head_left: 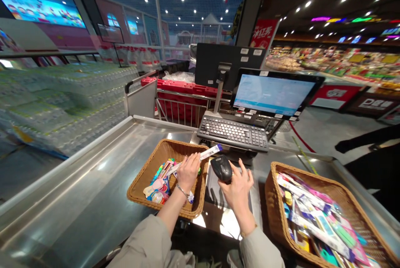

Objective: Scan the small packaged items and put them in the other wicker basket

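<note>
The left hand (188, 172) is closed around the middle of a long, slim carded pack (210, 153), probably a toothbrush, with its white-and-purple end angled up past the fingers toward the keyboard. The hand hovers over a wicker basket (162, 152) of small, brightly coloured packs, and its wrist wears a thin metal bangle (181, 191). The pack looks light and fairly stiff, though its plastic face may be slippery, so a hold around the middle seems secure; a grip at the tip would probably let it swing. The right hand (237, 189) is partly closed on a black handheld barcode scanner (221, 168), with the fingers spread around its rounded body. The scanner looks compact and smooth, best held around that body. Just beyond the hands sit a black keyboard (233, 131) and a lit checkout monitor (272, 93). To the right, a second wicker basket (273, 209) holds many long carded packs, and both baskets stand on a stainless steel counter (78, 176).
</note>
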Demonstrator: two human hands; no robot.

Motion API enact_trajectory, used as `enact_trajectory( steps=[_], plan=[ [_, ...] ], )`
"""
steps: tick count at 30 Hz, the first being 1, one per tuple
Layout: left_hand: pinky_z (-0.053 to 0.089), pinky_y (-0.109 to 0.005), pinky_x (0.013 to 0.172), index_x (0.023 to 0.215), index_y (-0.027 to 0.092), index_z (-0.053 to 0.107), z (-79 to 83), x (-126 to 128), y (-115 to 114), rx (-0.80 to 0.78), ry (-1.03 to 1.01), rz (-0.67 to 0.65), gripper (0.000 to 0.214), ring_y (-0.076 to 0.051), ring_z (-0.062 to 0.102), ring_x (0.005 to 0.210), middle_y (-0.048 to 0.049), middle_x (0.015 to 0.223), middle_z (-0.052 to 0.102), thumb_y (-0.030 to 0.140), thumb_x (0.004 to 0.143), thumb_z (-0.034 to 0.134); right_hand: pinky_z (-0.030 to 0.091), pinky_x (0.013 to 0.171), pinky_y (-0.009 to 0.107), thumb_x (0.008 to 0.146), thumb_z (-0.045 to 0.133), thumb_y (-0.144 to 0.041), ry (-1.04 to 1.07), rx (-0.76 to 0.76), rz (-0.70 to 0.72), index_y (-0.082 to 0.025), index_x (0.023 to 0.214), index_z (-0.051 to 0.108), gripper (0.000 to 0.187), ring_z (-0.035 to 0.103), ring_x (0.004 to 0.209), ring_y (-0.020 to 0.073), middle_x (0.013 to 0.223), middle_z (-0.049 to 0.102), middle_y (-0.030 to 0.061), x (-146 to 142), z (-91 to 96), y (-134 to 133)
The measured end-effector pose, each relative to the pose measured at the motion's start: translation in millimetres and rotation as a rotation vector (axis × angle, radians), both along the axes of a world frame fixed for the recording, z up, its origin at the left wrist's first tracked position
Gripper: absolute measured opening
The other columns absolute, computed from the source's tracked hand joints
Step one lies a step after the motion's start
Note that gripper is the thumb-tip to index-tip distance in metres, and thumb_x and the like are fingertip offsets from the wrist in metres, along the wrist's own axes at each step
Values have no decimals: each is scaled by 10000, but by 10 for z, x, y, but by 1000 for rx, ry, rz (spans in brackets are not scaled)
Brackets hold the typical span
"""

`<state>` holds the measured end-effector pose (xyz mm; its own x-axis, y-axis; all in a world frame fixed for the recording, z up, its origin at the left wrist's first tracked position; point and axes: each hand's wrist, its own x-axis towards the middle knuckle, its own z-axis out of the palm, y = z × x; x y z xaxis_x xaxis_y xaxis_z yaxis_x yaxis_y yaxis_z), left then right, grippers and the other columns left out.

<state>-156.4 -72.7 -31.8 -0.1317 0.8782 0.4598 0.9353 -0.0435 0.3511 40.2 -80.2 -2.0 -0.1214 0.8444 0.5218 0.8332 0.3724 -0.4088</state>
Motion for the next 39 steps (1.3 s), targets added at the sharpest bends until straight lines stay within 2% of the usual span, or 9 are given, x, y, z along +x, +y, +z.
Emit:
enact_trajectory(
  steps=[4, 9, 19, 26, 32, 39],
  plan=[
    [504, -408, 1036, 1253, 201, 663, -52, 5, 43, 208, 130, -7, 340, -218, 668, 1126, -63, 1262, 682, 238, 994, 446, 170, 1107, 573, 742, 634, -235, 9, -1, -1, -222, 856, 708, 137, 350, 1390, 342, 1252, 672, 55, 17, 9, -9],
    [548, -374, 961, 1211, 193, 683, -2, 52, 87, 384, 239, -23, 306, -205, 700, 1053, -55, 1190, 720, 208, 979, 483, 169, 1113, 557, 731, 644, -221, 23, 11, -7, -235, 848, 705, 132, 355, 1393, 330, 1208, 692, 39, 65, 17, -27],
    [547, -389, 965, 1214, 207, 666, 14, 162, 111, 389, 221, -53, 290, -210, 691, 1078, -37, 1209, 712, 226, 977, 500, 174, 1096, 567, 728, 643, -242, 14, 39, 8, -239, 791, 701, 86, 389, 1366, 341, 1160, 708, 46, 227, -16, -55],
    [544, -400, 979, 1212, 212, 665, 9, 219, 131, 397, 209, -61, 289, -213, 690, 1082, -43, 1209, 712, 232, 977, 498, 153, 1100, 573, 730, 651, -288, -15, 61, 7, -251, 838, 704, 126, 367, 1374, 338, 1167, 702, 43, 337, -79, -60],
    [551, -388, 970, 1212, 215, 666, 33, 363, 181, 437, 199, -84, 287, -207, 701, 1053, -46, 1188, 723, 238, 970, 514, 182, 1091, 553, 776, 618, -303, -7, 103, -133, -226, 936, 694, 193, 382, 1363, 327, 1210, 685, 72, 484, -9, -101],
    [543, -375, 984, 1254, 226, 648, 101, 591, 262, 451, 148, -155, 317, -197, 705, 1041, -49, 1186, 725, 235, 968, 511, 212, 1085, 536, 791, 573, -362, 20, 126, -310, -195, 985, 681, 278, 409, 1333, 323, 1170, 689, 109, 845, -8, -70]
  ],
)
